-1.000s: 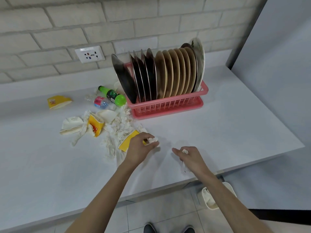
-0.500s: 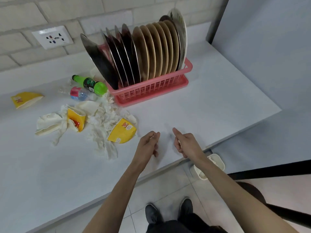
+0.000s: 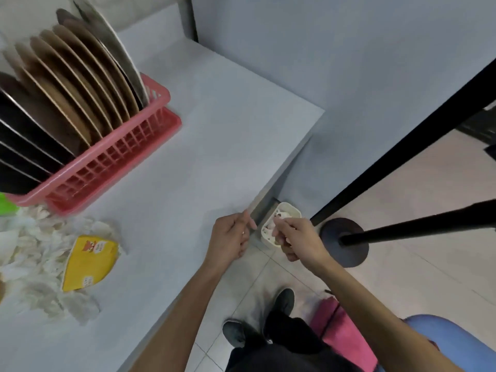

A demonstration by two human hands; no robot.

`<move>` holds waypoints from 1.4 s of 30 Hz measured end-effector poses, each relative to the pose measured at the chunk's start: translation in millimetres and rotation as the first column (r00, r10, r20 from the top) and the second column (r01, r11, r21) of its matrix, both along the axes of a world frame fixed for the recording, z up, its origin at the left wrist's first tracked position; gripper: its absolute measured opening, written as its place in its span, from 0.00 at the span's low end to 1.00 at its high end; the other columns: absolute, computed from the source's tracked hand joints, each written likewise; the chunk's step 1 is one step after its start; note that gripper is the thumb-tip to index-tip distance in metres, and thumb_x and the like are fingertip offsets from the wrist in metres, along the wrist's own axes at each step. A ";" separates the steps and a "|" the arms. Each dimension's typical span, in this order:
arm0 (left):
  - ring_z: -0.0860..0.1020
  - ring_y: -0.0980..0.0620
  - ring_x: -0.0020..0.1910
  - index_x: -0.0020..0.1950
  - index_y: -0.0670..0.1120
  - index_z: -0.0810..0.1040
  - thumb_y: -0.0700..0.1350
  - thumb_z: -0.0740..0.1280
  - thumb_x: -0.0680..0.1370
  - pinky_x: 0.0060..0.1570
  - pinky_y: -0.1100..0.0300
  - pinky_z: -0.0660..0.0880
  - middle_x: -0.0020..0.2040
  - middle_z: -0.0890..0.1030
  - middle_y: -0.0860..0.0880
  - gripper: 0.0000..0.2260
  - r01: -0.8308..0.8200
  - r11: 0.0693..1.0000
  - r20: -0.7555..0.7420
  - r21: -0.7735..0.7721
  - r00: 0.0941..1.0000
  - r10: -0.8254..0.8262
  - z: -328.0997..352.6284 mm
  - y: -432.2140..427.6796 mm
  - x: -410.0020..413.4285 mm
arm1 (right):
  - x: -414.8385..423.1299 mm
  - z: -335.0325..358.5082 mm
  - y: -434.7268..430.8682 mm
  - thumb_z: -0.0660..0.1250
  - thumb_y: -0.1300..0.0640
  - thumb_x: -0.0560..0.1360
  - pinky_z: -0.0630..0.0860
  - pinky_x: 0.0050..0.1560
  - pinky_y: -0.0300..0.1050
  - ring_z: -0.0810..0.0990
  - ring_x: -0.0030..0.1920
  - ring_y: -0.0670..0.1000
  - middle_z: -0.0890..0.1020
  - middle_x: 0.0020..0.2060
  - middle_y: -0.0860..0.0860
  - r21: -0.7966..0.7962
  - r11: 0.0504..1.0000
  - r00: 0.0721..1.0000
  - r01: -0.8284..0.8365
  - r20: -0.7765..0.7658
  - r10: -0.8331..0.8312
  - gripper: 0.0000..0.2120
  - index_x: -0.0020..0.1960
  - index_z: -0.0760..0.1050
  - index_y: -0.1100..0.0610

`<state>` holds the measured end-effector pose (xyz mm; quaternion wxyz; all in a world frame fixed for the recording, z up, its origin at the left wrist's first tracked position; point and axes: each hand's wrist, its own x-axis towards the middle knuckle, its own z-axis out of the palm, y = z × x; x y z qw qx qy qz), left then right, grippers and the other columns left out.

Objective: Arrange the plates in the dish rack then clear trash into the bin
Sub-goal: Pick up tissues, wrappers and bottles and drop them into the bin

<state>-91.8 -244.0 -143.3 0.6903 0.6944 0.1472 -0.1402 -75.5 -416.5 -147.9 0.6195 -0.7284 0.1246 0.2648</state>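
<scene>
Several plates [image 3: 80, 84], tan and dark, stand on edge in the pink dish rack [image 3: 107, 154] at the back left of the white table [image 3: 214, 130]. A small white bin [image 3: 291, 210] with scraps inside sits on the floor below the table's front corner. My right hand [image 3: 298, 240] hovers over the bin with its fingers curled round a small white tissue scrap. At the table's edge, just left of the bin, my left hand [image 3: 230, 237] is curled too, a white speck of tissue showing between its fingers. A flattened yellow paper cup [image 3: 88, 264] lies on shredded tissue [image 3: 32, 251].
A green bottle [image 3: 6, 204] peeks in at the left edge beside the rack. A black stand with a round base [image 3: 345, 241] rises right of the bin. A blue and pink seat [image 3: 442, 345] is at lower right. My feet stand on the tiled floor.
Both hands left the tabletop and moved right toward the edge. My right hand now hangs over the floor bin. The view swung right and down.
</scene>
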 end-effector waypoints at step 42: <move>0.83 0.54 0.36 0.50 0.51 0.77 0.43 0.66 0.79 0.43 0.48 0.83 0.50 0.82 0.49 0.03 0.379 0.823 -0.341 0.424 0.908 -0.243 -600.0 -193.8 217.0 | 141.5 -549.4 -183.3 0.60 0.57 0.78 0.60 0.27 0.40 0.64 0.24 0.48 0.69 0.23 0.47 -0.241 0.936 0.903 0.256 -0.285 -0.320 0.20 0.28 0.68 0.55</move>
